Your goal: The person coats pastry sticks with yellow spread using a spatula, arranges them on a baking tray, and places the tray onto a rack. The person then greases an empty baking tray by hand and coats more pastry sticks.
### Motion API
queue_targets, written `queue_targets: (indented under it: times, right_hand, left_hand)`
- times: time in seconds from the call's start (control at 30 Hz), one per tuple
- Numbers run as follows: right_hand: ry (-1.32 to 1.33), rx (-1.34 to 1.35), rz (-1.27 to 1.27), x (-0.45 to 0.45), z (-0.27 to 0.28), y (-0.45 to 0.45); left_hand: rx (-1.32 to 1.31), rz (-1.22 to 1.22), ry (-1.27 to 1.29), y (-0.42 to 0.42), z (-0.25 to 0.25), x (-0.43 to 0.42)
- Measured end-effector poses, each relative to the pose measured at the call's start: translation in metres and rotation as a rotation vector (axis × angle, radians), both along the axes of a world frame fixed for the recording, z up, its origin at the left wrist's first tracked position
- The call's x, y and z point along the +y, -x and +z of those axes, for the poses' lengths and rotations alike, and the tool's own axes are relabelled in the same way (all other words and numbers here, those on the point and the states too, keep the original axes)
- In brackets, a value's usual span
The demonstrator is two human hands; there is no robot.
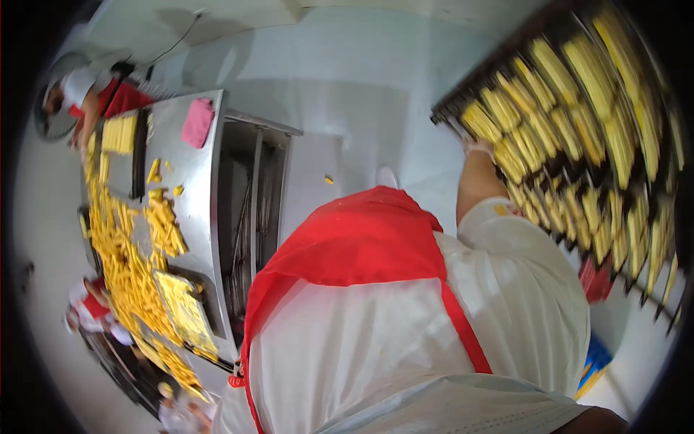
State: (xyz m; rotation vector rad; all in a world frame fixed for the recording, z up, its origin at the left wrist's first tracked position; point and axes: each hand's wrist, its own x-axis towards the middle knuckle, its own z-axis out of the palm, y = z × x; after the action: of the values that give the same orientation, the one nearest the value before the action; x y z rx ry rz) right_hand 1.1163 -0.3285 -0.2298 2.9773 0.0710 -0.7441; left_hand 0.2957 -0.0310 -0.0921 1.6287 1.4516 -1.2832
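My right hand (478, 147) reaches to the near end of a tall rack (452, 108) on the right. Its fingers are at the rack's edge, beside trays of yellow sticks (481, 121), and are too small and blurred to make out what they grip. Several tiers in the rack hold long yellow sticks lying side by side. My left hand is not in view. A red apron (361, 231) over a white shirt covers my front.
A metal table (195, 163) on the left bears loose yellow sticks (119, 239), trays and a pink cloth (197, 123). Co-workers in red aprons stand along its far side. A small yellow piece (329, 179) lies on the floor. Something blue (594, 358) is at lower right.
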Motion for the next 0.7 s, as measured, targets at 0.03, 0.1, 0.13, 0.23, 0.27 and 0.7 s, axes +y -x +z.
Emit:
queue_targets:
  times: [0.03, 0.1, 0.13, 0.23, 0.27, 0.7]
  right_hand:
    - [0.04, 0.103, 0.148, -0.015, -0.043, -0.035]
    - [-0.01, -0.026, 0.13, -0.017, -0.082, -0.046]
    - [-0.095, -0.167, 0.16, -0.019, -0.112, -0.049]
    - [-0.128, -0.126, 0.033, -0.018, -0.113, -0.064]
    - [-0.15, -0.085, 0.007, -0.016, -0.107, -0.064]
    - [-0.902, 0.656, -0.355, 0.048, -0.088, -0.039]
  left_hand:
    - [0.01, 0.033, -0.001, -0.004, 0.008, -0.012]
    - [0.032, 0.107, 0.006, -0.008, 0.019, -0.043]
    - [0.037, 0.149, 0.014, -0.012, 0.024, -0.065]
    - [0.048, 0.259, 0.034, -0.015, 0.028, -0.125]
    - [0.05, 0.282, 0.047, -0.017, 0.03, -0.141]
    - [-0.022, 0.478, 0.076, -0.005, 0.009, -0.326]
